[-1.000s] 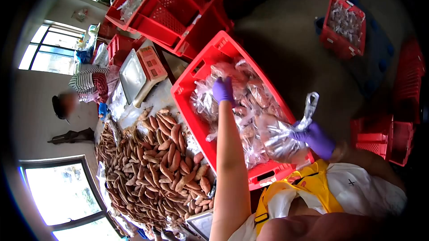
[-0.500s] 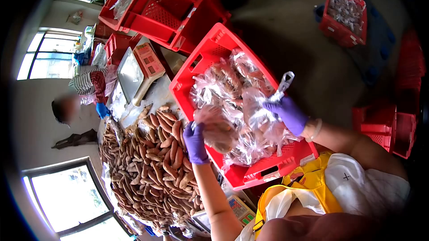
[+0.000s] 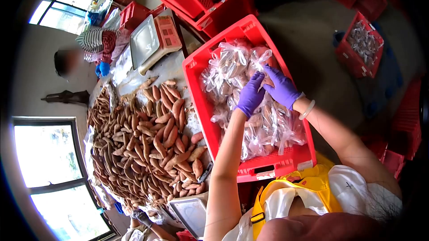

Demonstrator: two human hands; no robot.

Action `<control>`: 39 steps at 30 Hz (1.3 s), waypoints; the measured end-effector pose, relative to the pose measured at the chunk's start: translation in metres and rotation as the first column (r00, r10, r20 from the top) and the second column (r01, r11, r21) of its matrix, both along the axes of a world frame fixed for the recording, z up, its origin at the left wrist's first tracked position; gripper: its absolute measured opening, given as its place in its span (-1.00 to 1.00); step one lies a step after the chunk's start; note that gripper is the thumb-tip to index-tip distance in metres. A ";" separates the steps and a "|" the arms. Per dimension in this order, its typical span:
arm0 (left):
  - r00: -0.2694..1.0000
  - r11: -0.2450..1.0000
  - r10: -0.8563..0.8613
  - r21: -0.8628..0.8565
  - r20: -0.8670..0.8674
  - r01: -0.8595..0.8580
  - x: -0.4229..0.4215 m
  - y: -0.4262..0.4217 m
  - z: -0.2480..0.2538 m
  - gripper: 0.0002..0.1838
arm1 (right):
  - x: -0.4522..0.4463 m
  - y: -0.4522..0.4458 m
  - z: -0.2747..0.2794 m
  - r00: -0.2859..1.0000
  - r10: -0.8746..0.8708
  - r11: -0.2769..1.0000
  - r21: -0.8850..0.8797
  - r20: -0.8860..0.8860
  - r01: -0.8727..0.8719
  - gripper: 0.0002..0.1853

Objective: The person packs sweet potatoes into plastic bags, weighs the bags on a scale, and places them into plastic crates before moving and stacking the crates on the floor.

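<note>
Left hand (image 3: 251,95) flat, fingers extended; right hand (image 3: 283,90) thumb spread, over bags (image 3: 257,122).

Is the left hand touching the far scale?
Apart. The head view shows the left hand over the bags, while the far scale sits outside the crate, whose side wall shows between them.

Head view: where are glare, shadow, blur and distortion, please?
Head view: glare whitens the large window; deep shadow dims the floor beyond the red crate. Head view: dark, curved borders suggest wide-lens distortion; the co-worker's head is blurred.
</note>
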State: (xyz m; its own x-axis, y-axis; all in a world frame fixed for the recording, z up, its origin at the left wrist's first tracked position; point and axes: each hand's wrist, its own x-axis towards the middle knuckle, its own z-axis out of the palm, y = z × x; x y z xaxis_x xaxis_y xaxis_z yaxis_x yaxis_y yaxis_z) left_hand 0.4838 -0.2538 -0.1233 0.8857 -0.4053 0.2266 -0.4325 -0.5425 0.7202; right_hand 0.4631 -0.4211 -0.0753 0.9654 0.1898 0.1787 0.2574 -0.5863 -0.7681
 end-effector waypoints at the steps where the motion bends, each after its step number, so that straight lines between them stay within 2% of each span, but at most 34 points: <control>1: 1.000 1.000 0.006 -0.005 -0.009 -0.006 -0.015 0.001 0.011 -0.54 | -0.003 0.003 0.001 1.000 -0.029 1.000 0.002 -0.010 0.029 -0.33; 2: 0.991 0.995 0.068 -0.061 -0.115 -0.076 -0.026 0.005 0.019 -0.61 | -0.005 0.006 0.000 0.998 -0.059 0.998 0.003 -0.018 0.059 -0.34; 3: 0.967 0.982 0.124 -0.110 -0.224 -0.151 -0.035 0.010 0.021 -0.66 | -0.002 0.009 -0.002 0.995 -0.036 0.999 0.034 0.093 0.033 -0.33; 4: 0.948 0.955 0.147 -0.208 -0.282 -0.210 -0.040 0.020 0.017 -0.70 | 0.002 0.015 -0.002 0.996 -0.030 0.999 0.028 0.087 0.027 -0.33; 6: 0.867 0.915 0.245 -0.192 -0.433 -0.355 -0.047 0.048 0.018 -0.69 | 0.014 0.035 0.002 0.984 0.022 0.999 0.039 0.176 -0.029 -0.31; 8: 0.801 0.791 0.361 -0.298 -0.478 -0.534 -0.049 0.072 -0.010 -0.70 | 0.035 0.056 0.004 0.987 0.080 0.996 0.025 0.141 -0.085 -0.19; 9: 0.809 0.774 0.413 -0.306 -0.419 -0.554 -0.050 0.083 -0.020 -0.70 | 0.051 0.068 -0.001 0.987 0.049 0.999 0.009 0.151 -0.051 -0.15; 10: 0.798 0.774 0.449 -0.271 -0.402 -0.573 -0.051 0.093 -0.019 -0.67 | 0.070 0.079 -0.007 0.987 0.020 1.000 -0.007 0.162 -0.019 -0.09; 12: 0.754 0.783 0.529 -0.119 -0.390 -0.611 -0.053 0.105 -0.006 -0.62 | 0.111 0.098 -0.028 0.978 -0.111 0.969 -0.200 0.176 0.146 0.02; 13: 0.751 0.780 0.533 -0.118 -0.389 -0.615 -0.050 0.112 -0.007 -0.62 | 0.129 0.108 -0.040 0.959 -0.247 0.931 -0.240 0.141 0.275 -0.13; 14: 0.731 0.771 0.580 -0.048 -0.360 -0.635 -0.047 0.119 -0.010 -0.59 | 0.142 0.112 -0.051 0.960 -0.243 0.933 -0.238 0.139 0.271 -0.13; 16: 0.711 0.757 0.623 0.020 -0.326 -0.653 -0.032 0.129 -0.007 -0.57 | 0.164 0.110 -0.069 0.961 -0.264 0.921 -0.317 -0.081 0.226 -0.52; 17: 0.709 0.745 0.666 0.162 -0.231 -0.647 -0.019 0.132 -0.004 -0.54 | 0.175 0.108 -0.078 0.961 -0.263 0.921 -0.318 -0.081 0.225 -0.52; 18: 0.706 0.708 0.695 0.296 -0.133 -0.641 -0.005 0.134 -0.002 -0.50 | 0.186 0.102 -0.089 0.967 -0.245 0.964 -0.128 -0.073 0.234 -0.67; 19: 0.739 0.723 0.670 0.286 -0.068 -0.629 0.011 0.139 -0.011 -0.46 | 0.194 0.095 -0.102 0.972 -0.227 0.971 0.062 -0.062 0.231 -0.79; 20: 0.752 0.730 0.658 0.212 0.040 -0.650 0.027 0.144 -0.033 -0.44 | 0.199 0.088 -0.120 0.959 -0.247 0.944 0.258 0.136 0.207 -0.79; 21: 0.752 0.739 0.656 0.147 0.068 -0.658 0.042 0.144 -0.045 -0.44 | 0.197 0.075 -0.105 0.960 -0.246 0.886 0.370 -0.137 0.280 -0.77; 22: 0.748 0.744 0.657 0.082 0.098 -0.664 0.054 0.142 -0.050 -0.43 | 0.194 0.063 -0.086 0.897 -0.196 0.811 0.449 -0.396 0.375 -0.76; 23: 0.760 0.750 0.649 0.192 -0.028 -0.633 0.062 0.141 -0.052 -0.44 | 0.194 0.057 -0.085 0.897 -0.115 0.711 0.595 -0.427 0.374 -0.73; 24: 0.752 0.755 0.642 0.294 -0.152 -0.585 0.069 0.142 -0.053 -0.45 | 0.193 0.054 -0.076 0.901 -0.110 0.719 0.592 -0.420 0.364 -0.73; 25: 0.837 0.800 0.547 0.307 -0.024 -0.515 0.073 0.153 -0.065 -0.53 | 0.190 0.049 -0.062 0.911 -0.027 0.632 0.699 -0.411 0.335 -0.76; 26: 0.783 0.761 0.615 0.327 -0.092 -0.560 0.078 0.159 -0.078 -0.68 | 0.186 0.042 -0.049 0.916 0.053 0.529 0.789 -0.399 0.313 -0.78; 27: 0.730 0.706 0.677 0.368 -0.098 -0.605 0.079 0.165 -0.067 -0.72 | 0.180 0.028 -0.039 0.989 -0.025 0.795 0.596 -0.146 0.108 -0.77; 28: 0.674 0.648 0.731 0.412 -0.101 -0.641 0.080 0.171 -0.058 -0.77 | 0.171 0.015 -0.024 0.992 0.000 0.960 0.278 0.126 -0.035 -0.77; 29: 0.670 0.627 0.741 0.404 -0.045 -0.666 0.081 0.178 -0.059 -0.78 | 0.155 0.014 0.012 0.998 0.053 0.752 0.659 -0.042 -0.012 -0.75; 30: 0.665 0.608 0.746 0.391 0.017 -0.692 0.083 0.182 -0.058 -0.80 | 0.143 0.013 0.043 0.973 0.163 0.407 0.910 -0.164 0.085 -0.73; 31: 0.662 0.576 0.731 0.372 0.164 -0.728 0.084 0.179 -0.058 -0.77 | 0.145 -0.006 0.046 0.965 0.238 0.442 0.897 -0.108 -0.008 -0.71; 32: 0.664 0.579 0.730 0.370 0.162 -0.727 0.085 0.167 -0.049 -0.77 | 0.146 -0.026 0.049 0.947 0.315 0.470 0.876 -0.056 -0.105 -0.70; 33: 0.655 0.609 0.722 0.243 0.225 -0.755 0.086 0.150 -0.034 -0.74 | 0.140 -0.032 0.066 0.784 0.620 -0.010 0.999 0.037 -0.039 -0.67; 34: 0.636 0.634 0.717 0.112 0.285 -0.765 0.087 0.136 -0.028 -0.70 | 0.139 -0.042 0.069 0.707 0.701 -0.137 0.991 0.093 0.006 -0.65; 35: 0.738 0.741 0.606 0.126 0.298 -0.659 0.089 0.129 -0.031 -0.61 | 0.133 -0.048 0.071 0.749 0.662 -0.108 0.991 0.009 0.083 -0.67; 36: 0.776 0.705 0.538 0.328 0.331 -0.629 0.086 0.115 -0.021 -0.54 | 0.121 -0.049 0.077 0.782 0.619 -0.083 0.983 -0.076 0.161 -0.68; 38: 0.819 0.731 0.573 0.474 -0.036 -0.491 0.091 0.112 -0.049 -0.53 | 0.104 -0.053 0.080 0.811 0.563 -0.007 0.980 -0.161 0.200 -0.73; 39: 0.849 0.749 0.528 0.466 0.011 -0.472 0.093 0.121 -0.060 -0.63 | 0.094 -0.056 0.080 0.806 0.574 -0.019 0.981 -0.146 0.191 -0.76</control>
